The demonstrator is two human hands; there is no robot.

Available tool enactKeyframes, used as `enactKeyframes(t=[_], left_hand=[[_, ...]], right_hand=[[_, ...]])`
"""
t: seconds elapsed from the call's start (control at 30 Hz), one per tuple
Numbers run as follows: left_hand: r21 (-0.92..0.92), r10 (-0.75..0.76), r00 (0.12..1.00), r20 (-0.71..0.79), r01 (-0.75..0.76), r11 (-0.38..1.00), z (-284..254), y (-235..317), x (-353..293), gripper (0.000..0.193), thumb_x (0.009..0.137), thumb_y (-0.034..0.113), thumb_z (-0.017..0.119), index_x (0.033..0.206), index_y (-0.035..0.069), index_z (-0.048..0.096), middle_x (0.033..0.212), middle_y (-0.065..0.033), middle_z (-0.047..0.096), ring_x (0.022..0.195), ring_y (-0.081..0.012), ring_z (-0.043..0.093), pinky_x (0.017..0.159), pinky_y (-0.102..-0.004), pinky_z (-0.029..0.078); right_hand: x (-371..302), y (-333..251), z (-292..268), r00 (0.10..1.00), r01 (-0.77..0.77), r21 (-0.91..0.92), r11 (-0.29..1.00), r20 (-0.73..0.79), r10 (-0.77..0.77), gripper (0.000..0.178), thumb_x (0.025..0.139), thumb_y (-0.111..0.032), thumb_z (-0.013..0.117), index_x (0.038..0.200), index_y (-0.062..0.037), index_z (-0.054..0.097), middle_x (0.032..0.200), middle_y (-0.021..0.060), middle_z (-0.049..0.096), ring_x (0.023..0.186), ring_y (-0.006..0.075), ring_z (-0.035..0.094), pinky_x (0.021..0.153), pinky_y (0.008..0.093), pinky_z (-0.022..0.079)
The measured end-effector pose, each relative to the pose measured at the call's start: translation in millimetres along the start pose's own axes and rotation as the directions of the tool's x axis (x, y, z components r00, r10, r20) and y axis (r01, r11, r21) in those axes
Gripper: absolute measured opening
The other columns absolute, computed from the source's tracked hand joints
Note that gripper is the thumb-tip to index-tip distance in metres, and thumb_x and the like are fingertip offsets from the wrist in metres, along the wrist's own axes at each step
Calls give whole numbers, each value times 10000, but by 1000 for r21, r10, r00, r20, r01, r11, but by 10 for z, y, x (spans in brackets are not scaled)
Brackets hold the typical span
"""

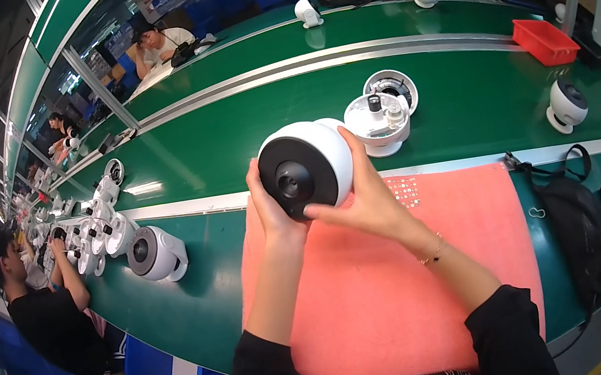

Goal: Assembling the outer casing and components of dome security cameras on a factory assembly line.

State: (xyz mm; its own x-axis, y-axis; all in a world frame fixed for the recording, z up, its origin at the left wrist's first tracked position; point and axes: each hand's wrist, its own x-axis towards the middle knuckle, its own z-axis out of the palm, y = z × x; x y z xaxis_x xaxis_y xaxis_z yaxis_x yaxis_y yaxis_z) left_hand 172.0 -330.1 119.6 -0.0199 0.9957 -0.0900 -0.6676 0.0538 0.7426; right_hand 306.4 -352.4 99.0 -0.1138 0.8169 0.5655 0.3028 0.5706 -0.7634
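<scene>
Between my two hands is a white, rounded security camera [338, 151] with a black front disc and a dark lens, raised over the pink mat. My left hand [273, 212] cups its left side and underside. My right hand [366, 196] wraps the right side, with the thumb at the lower edge of the black front. Just behind it on the green bench stands an opened white camera housing [375, 131], its inside parts showing. A ring-shaped white part [401, 83] leans behind that housing. A sheet of small round stickers [404, 191] lies at the mat's far edge.
On the left sits another white camera [157, 254], beyond it several white housings [105, 228] near a seated co-worker [50, 309]. To the right are a camera on its stand [566, 105], a red bin [545, 42] and a black bag [572, 221]. Other people work across the bench.
</scene>
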Motion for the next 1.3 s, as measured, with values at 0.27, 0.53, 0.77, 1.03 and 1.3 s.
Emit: enactKeyframes(t=[0.27,0.53,0.77,1.03,1.3], left_hand=[[115,117,978,-176,-97,989,-135,-146,42,737,798,658,334,1278,101,394,1257,-113,443,1134,-280,471,905,-403,430],[16,180,974,-134,-179,984,-134,-246,79,613,862,553,235,1216,105,457,1177,-90,529,1043,-244,551,816,-380,497],[69,53,994,-98,-47,997,-244,-133,87,673,827,627,365,1261,114,412,1242,-103,464,1120,-270,489,899,-423,449],[50,-200,963,180,194,980,-593,111,-186,474,866,350,494,1261,98,422,1269,-99,451,1165,-284,439,963,-471,366],[151,30,957,-289,15,988,-1374,765,-199,529,781,345,628,1218,115,437,1255,-73,393,1169,-334,388,921,-504,397]], right_hand=[[-83,-116,99,986,161,-134,978,-18,-165,1129,565,-186,805,1385,-42,43,1325,262,275,1132,429,433,885,440,460],[-99,-86,89,997,73,-153,985,21,-70,1086,532,-204,814,1371,-53,142,1347,230,307,1116,409,465,859,437,475],[-78,-60,109,987,144,-173,974,-45,-154,1078,611,-267,798,1376,-20,79,1321,244,316,1139,392,447,916,402,433],[23,112,-159,828,-541,328,774,369,423,797,783,-499,615,1257,66,315,1031,213,550,819,225,621,586,294,520],[28,1008,-1019,522,-494,540,682,-443,729,652,805,-227,638,1238,-34,191,1087,177,419,945,255,532,678,362,536]])
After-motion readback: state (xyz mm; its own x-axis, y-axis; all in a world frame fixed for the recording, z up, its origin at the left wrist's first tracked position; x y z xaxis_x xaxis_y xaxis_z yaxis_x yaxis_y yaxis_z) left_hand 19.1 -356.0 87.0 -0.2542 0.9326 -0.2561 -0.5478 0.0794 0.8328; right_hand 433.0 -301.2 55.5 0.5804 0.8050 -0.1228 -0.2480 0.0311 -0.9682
